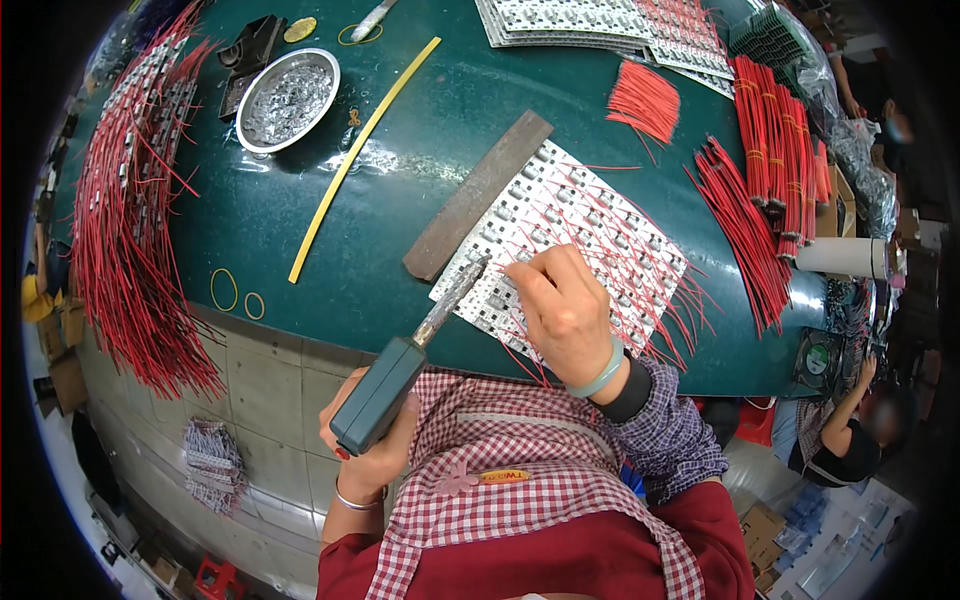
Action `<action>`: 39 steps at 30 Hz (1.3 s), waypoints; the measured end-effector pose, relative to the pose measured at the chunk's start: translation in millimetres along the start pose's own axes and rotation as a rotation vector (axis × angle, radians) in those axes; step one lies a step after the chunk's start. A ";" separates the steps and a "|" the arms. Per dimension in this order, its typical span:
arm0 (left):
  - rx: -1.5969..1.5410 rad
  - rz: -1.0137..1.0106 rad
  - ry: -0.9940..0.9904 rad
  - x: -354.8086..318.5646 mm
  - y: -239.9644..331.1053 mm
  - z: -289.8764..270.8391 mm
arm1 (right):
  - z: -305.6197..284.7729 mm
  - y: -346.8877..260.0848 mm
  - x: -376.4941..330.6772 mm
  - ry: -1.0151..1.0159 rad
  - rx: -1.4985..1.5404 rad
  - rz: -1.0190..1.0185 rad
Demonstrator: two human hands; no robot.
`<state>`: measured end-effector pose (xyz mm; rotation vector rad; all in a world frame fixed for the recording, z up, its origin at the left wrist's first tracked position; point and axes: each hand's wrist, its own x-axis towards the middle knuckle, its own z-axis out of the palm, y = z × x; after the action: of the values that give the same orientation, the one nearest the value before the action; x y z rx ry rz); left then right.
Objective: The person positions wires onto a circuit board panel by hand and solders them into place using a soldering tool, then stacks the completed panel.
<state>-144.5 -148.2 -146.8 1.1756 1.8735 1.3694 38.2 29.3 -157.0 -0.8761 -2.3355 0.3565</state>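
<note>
My left hand [372, 440] is wrapped round the dark green handle of a soldering gun [392, 372]. Its silvery barrel slants up over the left part of a white circuit board panel [490, 235]. Above the panel's middle, my right hand [565, 305] is closed in a pinch near the gun's tip. Whatever lies between those fingertips is too small to make out, though red wires [640, 270] spread around them. Many of these wires stand on the panel's right part, among rows of small metal parts. Along the panel's upper left edge lies a dark flat bar [478, 195].
Wired panels [135, 220] are heaped at the left. A metal bowl [290, 100] of shiny scraps and a yellow strip [365, 160] lie nearer. Stacked white panels [570, 22] are at the back; red wire bundles [775, 150] lie right. A person [850, 430] sits at far right.
</note>
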 end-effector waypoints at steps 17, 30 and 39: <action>0.066 -0.005 -0.057 0.7 1.9 -1.6 | 6.7 -13.5 -3.5 0.061 -0.015 -0.008; 0.112 0.026 -0.067 1.3 1.1 -2.1 | 7.4 -10.7 -5.6 0.010 -0.055 -0.072; -0.157 -0.140 0.105 -21.2 -13.2 -4.7 | 6.0 -10.3 -5.1 0.004 -0.033 -0.056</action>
<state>-142.6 -170.4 -159.0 0.8941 1.8436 1.4948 32.3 18.0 -159.5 -0.8243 -2.3634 0.2937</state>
